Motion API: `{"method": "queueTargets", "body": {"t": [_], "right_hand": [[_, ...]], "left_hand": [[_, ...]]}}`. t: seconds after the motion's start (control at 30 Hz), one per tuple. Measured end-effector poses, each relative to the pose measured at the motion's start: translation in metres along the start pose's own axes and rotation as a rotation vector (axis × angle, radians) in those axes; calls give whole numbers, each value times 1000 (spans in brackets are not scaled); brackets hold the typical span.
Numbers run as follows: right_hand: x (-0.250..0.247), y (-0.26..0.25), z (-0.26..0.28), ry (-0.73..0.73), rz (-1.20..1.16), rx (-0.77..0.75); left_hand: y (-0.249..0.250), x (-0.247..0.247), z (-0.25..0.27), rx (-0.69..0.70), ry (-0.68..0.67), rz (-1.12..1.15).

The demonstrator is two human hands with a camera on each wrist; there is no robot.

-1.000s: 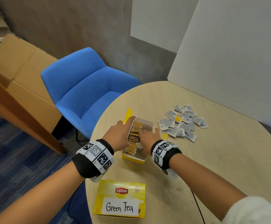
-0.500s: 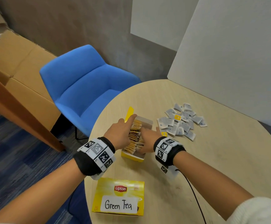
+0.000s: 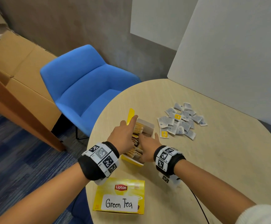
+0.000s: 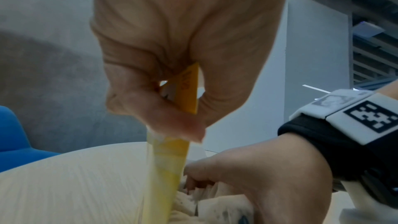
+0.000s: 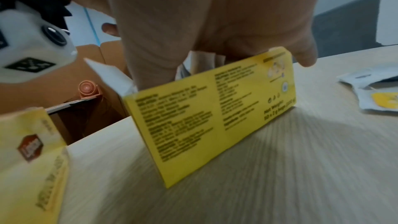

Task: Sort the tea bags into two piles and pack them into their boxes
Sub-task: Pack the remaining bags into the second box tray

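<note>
Right hand (image 3: 146, 147) deeper among papery tea bags (image 3: 137, 143)

Soft, even indoor light fills the head view, sharp at the middle, with straight lines bowing toward the edges. Both wrist views are softer and smeared: the yellow box (image 5: 213, 108) shows unreadable print, and a broad shadow lies on the bench (image 5: 301, 159) beside it. No glare shows.

Both hands, left hand (image 3: 123, 136) and right hand (image 3: 147, 147), reach into the open tea box (image 3: 145, 126) near the table (image 3: 228, 159) left edge. Loose white tea bags (image 3: 181, 121) lie beyond it; the Green Tea box (image 3: 120, 197) sits at the near edge.
</note>
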State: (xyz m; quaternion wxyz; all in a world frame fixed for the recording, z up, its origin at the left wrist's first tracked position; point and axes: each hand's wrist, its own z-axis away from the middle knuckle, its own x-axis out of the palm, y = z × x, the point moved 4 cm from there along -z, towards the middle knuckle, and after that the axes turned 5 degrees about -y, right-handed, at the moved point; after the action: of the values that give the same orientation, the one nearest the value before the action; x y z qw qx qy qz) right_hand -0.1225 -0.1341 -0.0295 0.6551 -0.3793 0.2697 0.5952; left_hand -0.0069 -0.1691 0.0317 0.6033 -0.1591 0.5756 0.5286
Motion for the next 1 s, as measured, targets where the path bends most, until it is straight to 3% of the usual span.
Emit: {"method": "queueTargets", "body": {"t": [0.3, 0.37, 0.5, 0.67, 1.0], "right_hand": [[-14, -3, 17, -86, -61, -76], [-26, 2, 24, -37, -138, -126], [-38, 7, 40, 198, -240, -226], [-24, 10, 43, 193, -17, -76], [-15, -7, 37, 165, 48, 70]], "left_hand": [[0, 3, -1, 38, -19, -53], [-1, 3, -2, 44, -31, -55], [-3, 3, -3, 48, -34, -43], [-5, 4, -4, 50, -33, -43], [-8, 4, -6, 54, -27, -42]]}}
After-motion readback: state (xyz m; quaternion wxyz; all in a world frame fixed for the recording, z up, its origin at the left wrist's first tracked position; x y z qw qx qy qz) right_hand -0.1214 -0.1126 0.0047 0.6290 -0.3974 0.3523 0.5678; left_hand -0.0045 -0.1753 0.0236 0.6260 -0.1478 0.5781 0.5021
